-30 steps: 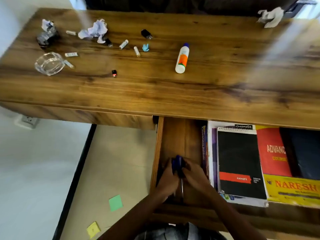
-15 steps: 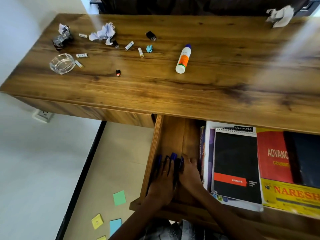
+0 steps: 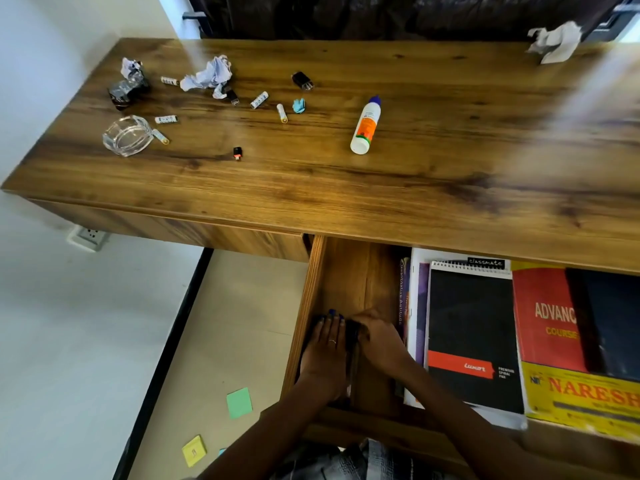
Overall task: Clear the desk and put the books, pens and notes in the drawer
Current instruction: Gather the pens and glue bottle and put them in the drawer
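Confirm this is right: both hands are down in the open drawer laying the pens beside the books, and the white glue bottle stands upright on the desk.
Not quite. The head view shows the glue bottle lying on its side on the desk, not upright. The rest holds: left hand and right hand are in the open drawer, on the pens beside the books.

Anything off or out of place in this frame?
Yes. Sticky notes, green and yellow, lie on the floor left of the open drawer, not in it. The glue bottle lies on its side on the desk, with crumpled paper and batteries scattered at the far left.
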Tool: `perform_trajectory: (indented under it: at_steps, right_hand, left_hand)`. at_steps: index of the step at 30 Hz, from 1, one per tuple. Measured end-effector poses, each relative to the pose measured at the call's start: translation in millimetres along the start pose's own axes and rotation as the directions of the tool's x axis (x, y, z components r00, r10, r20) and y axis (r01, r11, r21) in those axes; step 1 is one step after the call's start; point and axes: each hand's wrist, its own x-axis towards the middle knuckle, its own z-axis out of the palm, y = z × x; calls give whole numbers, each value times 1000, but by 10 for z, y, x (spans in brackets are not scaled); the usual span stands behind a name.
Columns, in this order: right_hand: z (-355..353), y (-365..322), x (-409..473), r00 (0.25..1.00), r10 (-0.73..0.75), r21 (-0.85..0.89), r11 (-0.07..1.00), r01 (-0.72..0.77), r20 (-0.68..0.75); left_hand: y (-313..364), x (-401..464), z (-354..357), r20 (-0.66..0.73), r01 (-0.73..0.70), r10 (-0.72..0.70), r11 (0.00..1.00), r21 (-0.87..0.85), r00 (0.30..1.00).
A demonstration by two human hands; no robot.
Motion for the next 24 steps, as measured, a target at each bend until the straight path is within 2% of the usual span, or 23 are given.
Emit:
perform_trajectory:
  at_steps: [2,4,6,9,11,15,21,24]
  right_hand:
    - [8,36,17,999,-23,-8,1000,23,39]
    - [21,70,35,998,-31,-45,998,34,53]
    - [20,76,63,999,-34,-95,995,34,6]
    - [6,31,131,999,-42,-115,992,44,21]
    - [23,-13,192,997,-38,-92,995,44,66]
    - [82,-24,296,990,-5,-103,994,20,144]
    - [47,-136,399,995,-10,-235,972,33,98]
    - [96,-194,420,986,-44,-287,954,89,160]
  left_hand:
    - [4,-54,51,-4,12,-12,1000,17,1000]
    - [11,-99,179,-155,-3,-8,998,-66,988]
    - [82,-195,210,-87,-18,5,988,-150,996]
    - [38,-265,232,-106,-46,17,961,-272,994]
    - [59,-340,174,38,-40,57,933,-358,998]
    - [54,-471,126,172,-42,132,893,-447,976]
    - [51,-477,147,149,-37,119,885,-464,982]
    - [54,-482,151,156,-32,120,881,-473,980]
